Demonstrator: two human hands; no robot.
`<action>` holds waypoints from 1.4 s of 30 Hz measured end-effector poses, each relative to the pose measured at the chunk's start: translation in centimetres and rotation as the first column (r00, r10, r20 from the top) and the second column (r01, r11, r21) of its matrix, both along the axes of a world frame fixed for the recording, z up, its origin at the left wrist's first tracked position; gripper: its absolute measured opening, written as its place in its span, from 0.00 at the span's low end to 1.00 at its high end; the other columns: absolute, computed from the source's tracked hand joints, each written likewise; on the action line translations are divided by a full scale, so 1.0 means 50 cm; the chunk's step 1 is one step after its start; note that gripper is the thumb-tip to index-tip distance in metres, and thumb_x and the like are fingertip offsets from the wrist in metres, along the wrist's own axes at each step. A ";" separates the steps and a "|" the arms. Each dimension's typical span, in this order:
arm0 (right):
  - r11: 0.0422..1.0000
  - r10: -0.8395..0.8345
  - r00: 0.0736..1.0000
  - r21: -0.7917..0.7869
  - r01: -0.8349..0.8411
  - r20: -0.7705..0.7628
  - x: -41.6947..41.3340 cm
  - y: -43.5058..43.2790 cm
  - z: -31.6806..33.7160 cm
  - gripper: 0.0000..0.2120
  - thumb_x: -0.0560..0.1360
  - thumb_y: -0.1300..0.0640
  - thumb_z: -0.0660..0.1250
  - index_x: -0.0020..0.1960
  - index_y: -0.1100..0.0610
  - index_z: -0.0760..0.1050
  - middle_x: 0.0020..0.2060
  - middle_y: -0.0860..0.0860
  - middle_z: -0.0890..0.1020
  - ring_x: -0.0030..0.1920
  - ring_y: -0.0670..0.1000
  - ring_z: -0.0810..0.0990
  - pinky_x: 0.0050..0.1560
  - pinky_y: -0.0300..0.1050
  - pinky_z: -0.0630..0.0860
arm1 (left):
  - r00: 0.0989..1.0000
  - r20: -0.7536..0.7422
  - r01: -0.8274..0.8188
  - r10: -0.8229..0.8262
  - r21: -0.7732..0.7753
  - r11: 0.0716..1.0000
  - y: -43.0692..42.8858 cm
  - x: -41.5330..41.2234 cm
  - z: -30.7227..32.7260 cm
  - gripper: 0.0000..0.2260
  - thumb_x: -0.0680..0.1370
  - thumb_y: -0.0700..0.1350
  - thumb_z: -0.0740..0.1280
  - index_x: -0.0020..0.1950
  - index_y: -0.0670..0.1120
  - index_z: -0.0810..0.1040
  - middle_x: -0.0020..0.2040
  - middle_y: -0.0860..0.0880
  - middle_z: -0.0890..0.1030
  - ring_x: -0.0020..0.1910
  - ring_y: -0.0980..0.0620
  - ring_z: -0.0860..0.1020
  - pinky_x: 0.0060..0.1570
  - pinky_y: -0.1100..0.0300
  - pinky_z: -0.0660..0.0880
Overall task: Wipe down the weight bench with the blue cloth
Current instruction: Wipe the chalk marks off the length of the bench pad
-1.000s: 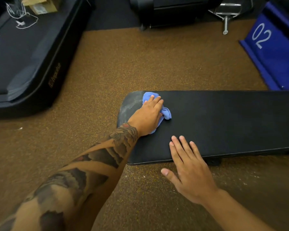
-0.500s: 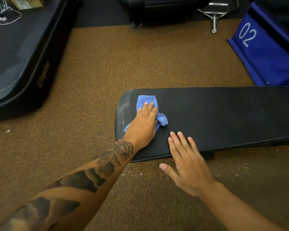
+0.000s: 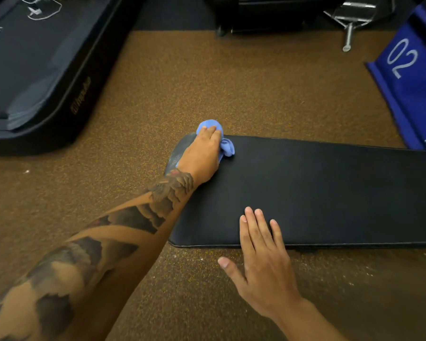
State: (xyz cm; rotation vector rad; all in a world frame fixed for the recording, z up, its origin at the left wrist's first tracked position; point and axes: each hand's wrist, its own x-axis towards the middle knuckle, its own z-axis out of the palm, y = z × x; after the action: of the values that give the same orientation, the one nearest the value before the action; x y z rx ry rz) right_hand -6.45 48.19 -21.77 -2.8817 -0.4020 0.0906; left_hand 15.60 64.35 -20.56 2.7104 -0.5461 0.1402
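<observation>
Right now the left hand (image 3: 202, 153) lies flat, fingers roughly straight, pressing the blue cloth (image 3: 228, 147) onto the far corner of the bench (image 3: 330, 188) at its rounded end. It presses the cloth rather than gripping it. The cloth is bunched into a lump, with part of it poking out past the far edge over the brown floor (image 3: 207, 82). The right hand (image 3: 263, 262) is spread and relaxed, holding nothing. Its fingertips rest on the near edge of the pad and its thumb hangs off the side, well apart from the left hand. The likeliest slip is the cloth going over the far edge: nothing pinches it, so a stroke pushed further outward could roll it off onto the gritty floor, and it would pick up dirt there. Because the cloth is wadded, only a narrow strip probably touches the pad, so passes may leave unwiped bands, and most of the long black surface toward the right looks unreached. The resting right fingers could also leave marks on the near edge.
</observation>
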 end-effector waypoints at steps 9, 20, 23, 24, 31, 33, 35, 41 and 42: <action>1.000 0.001 1.000 0.009 -0.001 -0.027 0.001 0.002 0.000 0.39 0.78 0.33 0.50 0.76 0.62 0.57 0.77 0.57 0.56 0.77 0.56 0.53 0.71 0.60 0.55 | 0.991 -0.068 0.107 -0.114 -0.108 0.988 -0.027 -0.145 -0.003 0.23 0.75 0.36 0.68 0.68 0.34 0.69 0.70 0.36 0.69 0.72 0.35 0.62 0.70 0.43 0.59; 1.000 -0.015 1.000 -0.003 0.015 -0.011 -0.001 0.004 -0.001 0.39 0.78 0.33 0.50 0.76 0.61 0.55 0.77 0.56 0.55 0.77 0.54 0.49 0.72 0.59 0.53 | 0.992 -0.076 -0.098 0.097 -0.017 0.995 0.028 -0.023 -0.003 0.22 0.77 0.39 0.64 0.71 0.37 0.65 0.74 0.39 0.64 0.75 0.40 0.58 0.71 0.49 0.59; 1.000 -0.013 1.000 0.003 0.013 -0.013 -0.001 0.005 0.002 0.39 0.78 0.33 0.49 0.76 0.62 0.56 0.77 0.57 0.56 0.77 0.55 0.50 0.72 0.60 0.55 | 0.997 -0.045 -0.062 0.058 -0.099 0.993 0.047 -0.117 -0.002 0.23 0.76 0.36 0.66 0.70 0.34 0.66 0.72 0.36 0.65 0.74 0.36 0.59 0.72 0.50 0.57; 1.000 -0.012 1.000 0.001 0.012 -0.015 -0.001 0.004 0.003 0.39 0.78 0.33 0.49 0.76 0.62 0.57 0.77 0.57 0.57 0.77 0.55 0.51 0.72 0.60 0.55 | 0.999 -0.039 0.005 -0.009 -0.110 0.994 0.045 -0.147 -0.002 0.24 0.75 0.35 0.67 0.70 0.34 0.67 0.72 0.36 0.66 0.73 0.36 0.60 0.71 0.48 0.57; 1.000 -0.016 1.000 -0.013 0.016 -0.007 -0.001 0.005 0.000 0.39 0.78 0.32 0.48 0.76 0.62 0.56 0.77 0.56 0.56 0.77 0.54 0.50 0.73 0.59 0.54 | 0.938 -0.107 0.331 -0.328 0.003 0.944 0.021 -0.088 0.009 0.24 0.78 0.38 0.63 0.73 0.38 0.63 0.75 0.41 0.62 0.76 0.44 0.56 0.72 0.51 0.59; 1.000 -0.015 1.000 -0.023 0.015 0.002 -0.002 0.006 -0.003 0.39 0.78 0.32 0.48 0.76 0.62 0.55 0.77 0.56 0.55 0.77 0.54 0.49 0.73 0.59 0.53 | 0.951 -0.140 0.281 -0.274 0.030 0.959 0.024 -0.039 0.012 0.26 0.78 0.39 0.64 0.74 0.39 0.61 0.76 0.42 0.60 0.76 0.45 0.55 0.71 0.50 0.60; 0.999 -0.017 1.000 -0.031 0.017 0.009 -0.001 0.006 -0.005 0.39 0.78 0.32 0.48 0.76 0.62 0.55 0.77 0.56 0.55 0.77 0.54 0.49 0.74 0.59 0.53 | 0.968 -0.147 0.213 -0.205 0.041 0.976 0.031 -0.026 0.010 0.27 0.78 0.39 0.65 0.75 0.40 0.60 0.77 0.43 0.58 0.76 0.45 0.54 0.71 0.50 0.61; 0.999 -0.021 1.000 -0.031 0.021 0.006 -0.002 0.008 -0.002 0.39 0.79 0.33 0.48 0.76 0.62 0.55 0.77 0.57 0.55 0.77 0.55 0.50 0.74 0.60 0.54 | 0.992 -0.118 -0.066 0.054 -0.102 0.993 0.057 -0.126 0.008 0.24 0.77 0.35 0.63 0.72 0.34 0.62 0.75 0.37 0.60 0.76 0.39 0.55 0.72 0.55 0.52; 0.999 -0.022 1.000 -0.035 0.022 0.000 -0.001 0.008 -0.001 0.39 0.79 0.33 0.48 0.76 0.62 0.55 0.77 0.57 0.55 0.77 0.55 0.50 0.74 0.60 0.54 | 0.991 -0.116 -0.081 0.066 -0.127 0.989 0.057 -0.156 0.005 0.23 0.77 0.34 0.63 0.71 0.33 0.64 0.74 0.35 0.61 0.75 0.37 0.56 0.73 0.52 0.52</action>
State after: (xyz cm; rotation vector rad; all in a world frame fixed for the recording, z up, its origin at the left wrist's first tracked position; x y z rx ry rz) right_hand -6.52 48.57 -21.81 -2.9199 -0.3725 0.0955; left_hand 7.82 67.21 -20.30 2.5919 -0.3900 0.0427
